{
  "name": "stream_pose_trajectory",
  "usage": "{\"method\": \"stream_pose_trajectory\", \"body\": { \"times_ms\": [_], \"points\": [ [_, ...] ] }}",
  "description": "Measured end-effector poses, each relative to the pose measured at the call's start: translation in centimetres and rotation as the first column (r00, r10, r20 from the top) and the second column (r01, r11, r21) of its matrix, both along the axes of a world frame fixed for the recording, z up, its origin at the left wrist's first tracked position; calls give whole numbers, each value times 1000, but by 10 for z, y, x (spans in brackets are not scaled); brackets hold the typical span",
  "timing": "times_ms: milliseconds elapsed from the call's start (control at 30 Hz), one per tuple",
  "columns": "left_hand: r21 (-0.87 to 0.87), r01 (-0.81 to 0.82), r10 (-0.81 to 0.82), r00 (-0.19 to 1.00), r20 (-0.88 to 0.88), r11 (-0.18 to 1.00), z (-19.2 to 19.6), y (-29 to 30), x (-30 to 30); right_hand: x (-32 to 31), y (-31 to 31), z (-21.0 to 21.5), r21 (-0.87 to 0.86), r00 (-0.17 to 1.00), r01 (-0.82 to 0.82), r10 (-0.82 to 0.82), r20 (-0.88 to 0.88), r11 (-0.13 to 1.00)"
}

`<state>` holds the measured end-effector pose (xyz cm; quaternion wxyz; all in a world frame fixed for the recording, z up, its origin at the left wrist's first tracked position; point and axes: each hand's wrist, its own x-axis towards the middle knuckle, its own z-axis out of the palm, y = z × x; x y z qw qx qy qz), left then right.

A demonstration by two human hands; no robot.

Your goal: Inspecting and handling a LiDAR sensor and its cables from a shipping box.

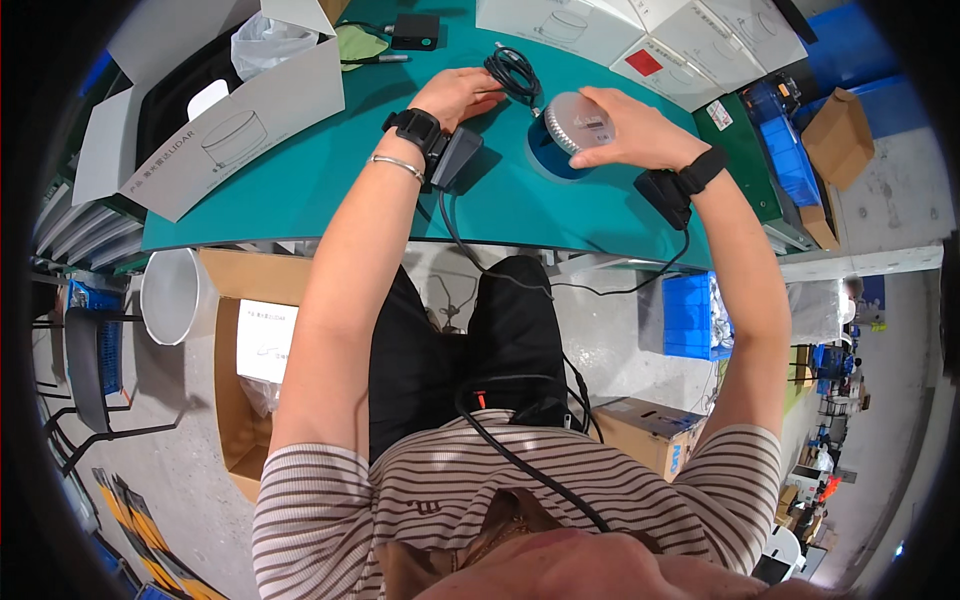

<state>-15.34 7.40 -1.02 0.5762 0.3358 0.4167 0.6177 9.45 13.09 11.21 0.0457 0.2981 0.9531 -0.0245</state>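
Over the green table, my right hand (640,130) is closed round a cylindrical lidar sensor (580,122) with a silvery, ridged top and a dark blue side. The sensor is tilted, its round top turned up towards me. A black coiled cable (513,72) sits just beyond it, one end reaching down to the sensor's edge. My left hand (460,95) is beside the coil, fingers stretched towards it and the tips at its near left side. Whether those fingertips press on the cable is hard to see. Both wrists wear black strapped devices with wires.
An opened white carton (240,125) with plastic wrap stands at the table's left. A small black box (415,32) lies at the back. White boxes (690,50) are stacked back right. Below the table are a cardboard box (235,400), a white bin (175,297) and a blue crate (690,315).
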Motion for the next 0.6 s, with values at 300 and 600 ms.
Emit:
{"method": "stream_pose_trajectory", "body": {
  "times_ms": [300, 600],
  "points": [
    [28, 54, -53, 998, -20, 998, -7, 3, -6, -2, 0, 1, -41, 987, -137, 132, -94, 990],
    [25, -14, 15, 1000, -23, 1000, -4, -1, -1, -20, -42, -6, 186, 996, 85, -83, -18, 979]
  ]
}}
